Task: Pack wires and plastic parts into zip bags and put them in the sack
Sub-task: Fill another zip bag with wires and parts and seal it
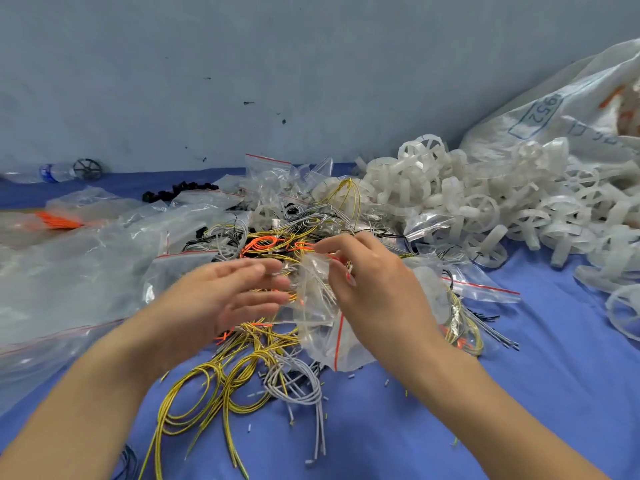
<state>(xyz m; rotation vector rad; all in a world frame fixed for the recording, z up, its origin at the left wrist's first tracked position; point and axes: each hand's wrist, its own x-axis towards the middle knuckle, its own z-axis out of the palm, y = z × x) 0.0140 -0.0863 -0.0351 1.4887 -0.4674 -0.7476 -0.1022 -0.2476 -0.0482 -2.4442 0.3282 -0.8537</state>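
Blue cloth [450, 410] | right hand [377, 289] grip pinches zip bag [315, 306] | left hand [221, 292] beside

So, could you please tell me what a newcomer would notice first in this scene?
Probably the tangle of yellow, grey and orange wires mid-table, with the right hand pinching a small clear zip bag above it and the left hand open beside it. Next, the heap of white plastic wheels at right, before the white sack.

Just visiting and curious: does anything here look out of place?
Mostly a sorting jumble, but a water bottle lies on its side by the wall, and a lone dark wheel sits beside it, far from the white wheels.
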